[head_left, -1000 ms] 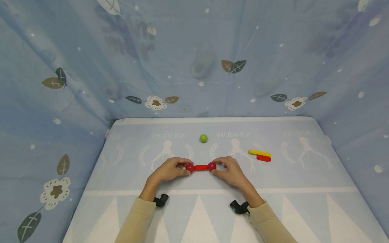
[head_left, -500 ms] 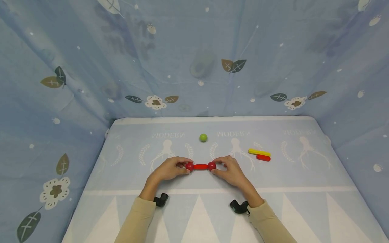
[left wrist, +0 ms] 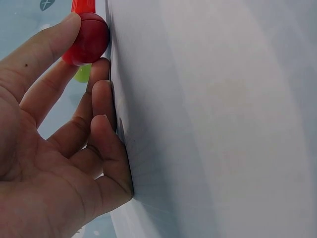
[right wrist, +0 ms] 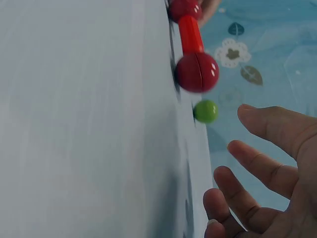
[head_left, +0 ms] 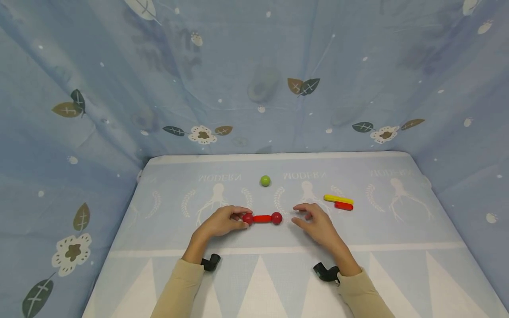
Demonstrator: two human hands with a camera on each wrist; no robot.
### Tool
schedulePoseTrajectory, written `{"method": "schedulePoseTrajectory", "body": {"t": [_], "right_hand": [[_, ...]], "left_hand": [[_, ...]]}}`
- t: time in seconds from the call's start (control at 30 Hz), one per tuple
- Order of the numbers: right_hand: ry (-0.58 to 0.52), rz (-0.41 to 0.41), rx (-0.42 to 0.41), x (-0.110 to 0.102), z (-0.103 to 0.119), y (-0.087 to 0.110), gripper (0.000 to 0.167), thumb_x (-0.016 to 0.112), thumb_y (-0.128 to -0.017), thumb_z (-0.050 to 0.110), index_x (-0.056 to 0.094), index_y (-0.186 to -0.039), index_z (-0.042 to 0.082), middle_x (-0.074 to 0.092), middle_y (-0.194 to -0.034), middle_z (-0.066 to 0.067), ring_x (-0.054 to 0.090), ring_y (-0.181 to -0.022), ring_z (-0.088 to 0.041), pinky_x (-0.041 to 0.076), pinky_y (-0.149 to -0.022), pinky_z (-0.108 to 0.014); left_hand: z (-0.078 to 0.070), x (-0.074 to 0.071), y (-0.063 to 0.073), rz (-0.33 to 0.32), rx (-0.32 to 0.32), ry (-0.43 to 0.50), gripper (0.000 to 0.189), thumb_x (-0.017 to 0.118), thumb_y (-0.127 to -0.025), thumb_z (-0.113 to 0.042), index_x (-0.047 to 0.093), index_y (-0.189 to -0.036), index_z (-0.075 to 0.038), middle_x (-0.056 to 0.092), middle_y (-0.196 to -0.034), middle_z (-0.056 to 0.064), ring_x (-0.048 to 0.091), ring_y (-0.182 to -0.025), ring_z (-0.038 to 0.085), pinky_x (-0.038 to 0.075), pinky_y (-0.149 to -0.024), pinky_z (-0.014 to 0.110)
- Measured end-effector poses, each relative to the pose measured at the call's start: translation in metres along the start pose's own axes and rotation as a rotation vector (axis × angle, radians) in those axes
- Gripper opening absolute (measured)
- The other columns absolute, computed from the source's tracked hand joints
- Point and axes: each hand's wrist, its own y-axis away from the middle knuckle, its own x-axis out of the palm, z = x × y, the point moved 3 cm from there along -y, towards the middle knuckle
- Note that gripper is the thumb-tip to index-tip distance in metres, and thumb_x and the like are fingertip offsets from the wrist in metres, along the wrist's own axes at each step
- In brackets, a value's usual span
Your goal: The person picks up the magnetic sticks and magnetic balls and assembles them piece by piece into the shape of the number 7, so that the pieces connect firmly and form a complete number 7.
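Note:
Two dark red balls, a left ball and a right ball, are joined by a bright red rod into a dumbbell shape lying on the table. My left hand pinches the left ball between thumb and fingertips; the left wrist view shows the thumb on that ball. To the right of the dumbbell, my right hand holds nothing, its fingers spread and apart from the right ball. In the right wrist view, a gap separates the fingers from that ball.
A green ball sits farther back on the patterned table cover. Off to the right lie a yellow rod and a shorter red rod, side by side. A blue printed curtain hangs behind and at both sides.
My right hand has let go of the right red ball and moved to the right. The left hand keeps its pinch, and the dumbbell stays in place.

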Motion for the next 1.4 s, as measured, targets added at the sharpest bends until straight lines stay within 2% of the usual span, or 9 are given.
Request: {"method": "schedulePoseTrajectory", "body": {"t": [0.17,0.37,0.67,0.8,0.97,1.17,1.4], "right_hand": [[0.012,-0.065,0.023,-0.02,-0.015,0.007,0.034,0.078,-0.09,0.023,0.07,-0.121,0.012,0.064,-0.112,-0.007,0.055,-0.089,-0.021,0.047,-0.074,-0.035],[0.015,-0.104,0.059,-0.04,-0.028,0.019,0.033,0.075,-0.092,0.024,0.069,-0.122,0.011,0.064,-0.115,-0.01,0.056,-0.091,-0.023,0.048,-0.073,-0.035],[0.059,-0.161,0.113,-0.067,-0.047,0.032,0.035,0.071,-0.095,0.028,0.067,-0.125,0.009,0.062,-0.116,-0.012,0.057,-0.096,-0.027,0.046,-0.081,-0.042],[0.066,-0.194,0.125,-0.081,-0.055,0.035,0.036,0.069,-0.097,0.031,0.068,-0.125,0.009,0.061,-0.117,-0.014,0.056,-0.1,-0.029,0.044,-0.083,-0.044],[0.084,-0.242,0.148,-0.096,-0.065,0.033,0.036,0.067,-0.098,0.031,0.068,-0.124,0.006,0.061,-0.117,-0.018,0.056,-0.099,-0.032,0.045,-0.077,-0.041],[0.119,-0.274,0.164,-0.102,-0.074,0.026,0.034,0.07,-0.096,0.024,0.068,-0.122,0.003,0.062,-0.109,-0.023,0.057,-0.092,-0.034,0.043,-0.073,-0.04],[0.142,-0.27,0.166,-0.1,-0.079,0.022,0.03,0.069,-0.095,0.016,0.068,-0.121,0.001,0.061,-0.104,-0.022,0.053,-0.087,-0.031,0.041,-0.069,-0.037]], "left_hand": [[0.001,0.0,0.001,-0.001,0.007,-0.003,0.035,0.079,-0.087,-0.022,0.073,-0.122,-0.021,0.063,-0.095,-0.005,0.055,-0.087,0.018,0.046,-0.076,0.036],[0.001,0.001,0.001,0.003,0.011,-0.005,0.036,0.08,-0.087,-0.023,0.072,-0.122,-0.021,0.063,-0.095,-0.005,0.054,-0.087,0.018,0.046,-0.076,0.036],[0.003,0.001,0.001,-0.003,0.011,-0.008,0.036,0.079,-0.087,-0.022,0.072,-0.123,-0.021,0.063,-0.094,-0.005,0.054,-0.087,0.017,0.046,-0.076,0.036],[0.003,0.001,0.001,-0.004,0.017,-0.008,0.037,0.079,-0.087,-0.022,0.072,-0.123,-0.02,0.063,-0.094,-0.005,0.054,-0.087,0.017,0.046,-0.076,0.036],[0.003,0.001,0.001,-0.007,0.018,-0.001,0.036,0.079,-0.087,-0.022,0.072,-0.122,-0.021,0.063,-0.095,-0.005,0.054,-0.087,0.018,0.046,-0.076,0.036],[0.004,0.002,0.0,-0.005,0.026,-0.004,0.036,0.079,-0.087,-0.023,0.072,-0.123,-0.021,0.063,-0.095,-0.005,0.054,-0.088,0.017,0.045,-0.076,0.036],[0.003,0.001,0.0,-0.01,0.02,-0.006,0.036,0.079,-0.087,-0.022,0.072,-0.122,-0.021,0.063,-0.095,-0.005,0.054,-0.088,0.017,0.046,-0.078,0.036]]}}
